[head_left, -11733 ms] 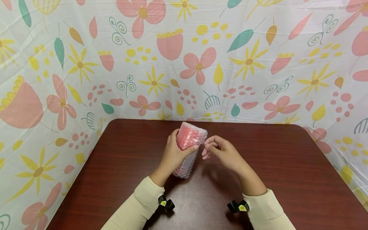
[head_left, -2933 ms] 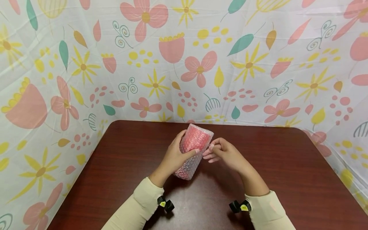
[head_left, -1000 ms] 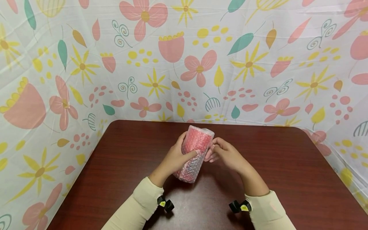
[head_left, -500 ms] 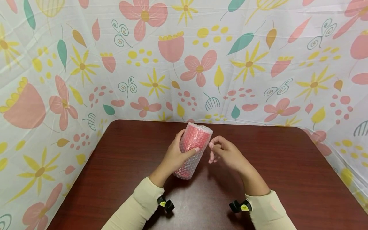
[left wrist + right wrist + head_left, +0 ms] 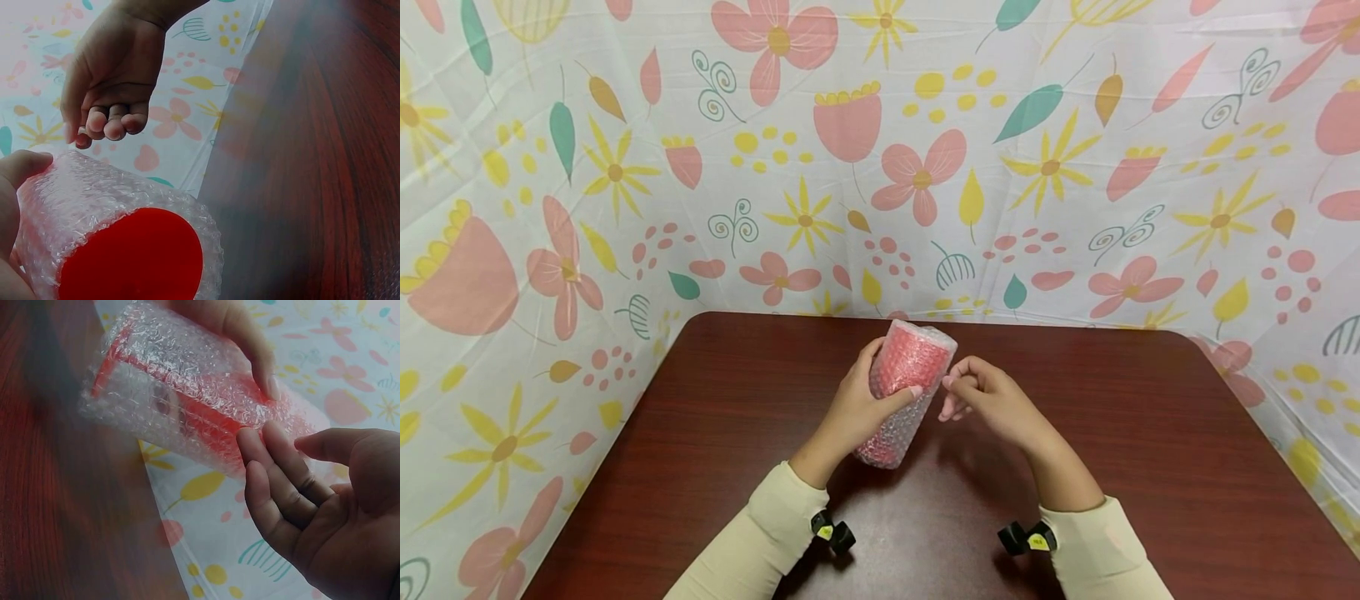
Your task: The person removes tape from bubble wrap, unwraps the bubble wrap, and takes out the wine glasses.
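A red cylinder wrapped in clear bubble wrap (image 5: 913, 358) is held tilted above the table, its top leaning right. My left hand (image 5: 857, 404) grips it from the left side, thumb across the front. Through the wrap, the left wrist view shows its flat red end (image 5: 137, 256); the right wrist view shows a dark printed patch (image 5: 164, 400). Close to the wrap's upper right side is my right hand (image 5: 992, 400), fingers bent, thumb and index finger near each other. Whether those fingertips pinch the wrap's edge is not clear.
A dark reddish-brown wooden table (image 5: 722, 433) lies under both hands. Behind it and at the sides hangs a white cloth (image 5: 1060, 275) printed with flowers and leaves. Small black cameras (image 5: 1026, 539) are strapped at both cuffs.
Over the earlier frames the wrapped cylinder turns and tilts slightly in my left hand. In the last half second my right fingers curl a little closer together beside it; otherwise little moves.
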`<state>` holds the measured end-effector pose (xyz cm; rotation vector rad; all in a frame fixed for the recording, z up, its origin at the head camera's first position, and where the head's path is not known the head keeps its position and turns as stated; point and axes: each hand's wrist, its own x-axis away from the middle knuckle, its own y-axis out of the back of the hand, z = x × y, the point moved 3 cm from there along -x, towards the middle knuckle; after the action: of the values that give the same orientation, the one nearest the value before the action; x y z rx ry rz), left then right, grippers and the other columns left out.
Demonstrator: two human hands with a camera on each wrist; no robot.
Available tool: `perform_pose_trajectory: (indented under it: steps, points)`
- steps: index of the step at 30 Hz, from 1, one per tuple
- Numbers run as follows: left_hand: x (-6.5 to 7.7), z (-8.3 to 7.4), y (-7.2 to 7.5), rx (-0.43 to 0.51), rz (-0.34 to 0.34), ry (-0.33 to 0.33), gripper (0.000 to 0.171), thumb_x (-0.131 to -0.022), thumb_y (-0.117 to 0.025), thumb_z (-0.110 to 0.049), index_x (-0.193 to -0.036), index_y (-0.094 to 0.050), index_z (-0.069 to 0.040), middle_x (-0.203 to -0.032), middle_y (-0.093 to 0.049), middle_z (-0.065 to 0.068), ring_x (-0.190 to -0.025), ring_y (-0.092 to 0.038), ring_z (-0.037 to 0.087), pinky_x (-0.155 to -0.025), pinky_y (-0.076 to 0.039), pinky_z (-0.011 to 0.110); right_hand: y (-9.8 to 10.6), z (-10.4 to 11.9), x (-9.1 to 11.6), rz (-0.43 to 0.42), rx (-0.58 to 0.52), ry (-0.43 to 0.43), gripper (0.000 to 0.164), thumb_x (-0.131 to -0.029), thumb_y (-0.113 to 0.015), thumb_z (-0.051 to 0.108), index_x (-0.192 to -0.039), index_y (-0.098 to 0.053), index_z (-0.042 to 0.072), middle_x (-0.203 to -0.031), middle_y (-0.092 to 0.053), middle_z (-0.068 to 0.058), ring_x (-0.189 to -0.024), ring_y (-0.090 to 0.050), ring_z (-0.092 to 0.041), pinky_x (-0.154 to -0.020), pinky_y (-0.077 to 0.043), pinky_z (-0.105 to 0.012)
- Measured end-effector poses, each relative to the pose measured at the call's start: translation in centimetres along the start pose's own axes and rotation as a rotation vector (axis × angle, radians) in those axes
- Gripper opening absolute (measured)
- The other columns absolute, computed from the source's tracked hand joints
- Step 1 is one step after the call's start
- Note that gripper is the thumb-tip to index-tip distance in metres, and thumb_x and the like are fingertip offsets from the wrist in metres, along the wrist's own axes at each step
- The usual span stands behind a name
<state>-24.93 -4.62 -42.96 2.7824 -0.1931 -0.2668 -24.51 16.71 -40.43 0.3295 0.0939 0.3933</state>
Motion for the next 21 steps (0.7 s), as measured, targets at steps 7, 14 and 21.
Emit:
perform_pose_trajectory:
  steps: [7,14,21]
  points:
    - [0.0,0.0,-0.06,0.0,0.011,-0.001,0.087,-0.082,-0.082,-0.042,-0.153,-0.034,-0.03,-0.143,-0.052,0.002,-0.118,-0.059,0.022,-0.096,-0.053,0.044,-0.12,-0.2,-0.04,0.0,0.005,-0.002,0.024,-0.106,-0.048,0.012,-0.112,-0.049,-0.011,-0.081,-0.073,-0.011,-0.082,-0.074,-0.031,-0.078,-0.061,-0.044]
    - [-0.07,0.15,-0.14,-0.002,0.014,-0.001,0.088,-0.081,-0.082,-0.044,-0.153,-0.034,-0.029,-0.143,-0.052,0.002,-0.117,-0.059,0.021,-0.095,-0.053,0.044,-0.2,-0.16,-0.04,0.024,0.003,0.007,0.027,-0.108,-0.046,0.014,-0.113,-0.05,-0.012,-0.091,-0.073,-0.025,-0.081,-0.074,-0.023,-0.081,-0.06,-0.048]
    - [-0.04,0.16,-0.15,-0.024,0.0,-0.013,0.089,-0.081,-0.083,-0.043,-0.153,-0.034,-0.027,-0.145,-0.049,0.004,-0.121,-0.056,0.022,-0.098,-0.051,0.046,-0.25,-0.07,-0.01,0.041,0.012,0.02,0.026,-0.109,-0.041,0.013,-0.116,-0.051,-0.009,-0.095,-0.072,-0.028,-0.086,-0.073,-0.036,-0.079,-0.06,-0.045]
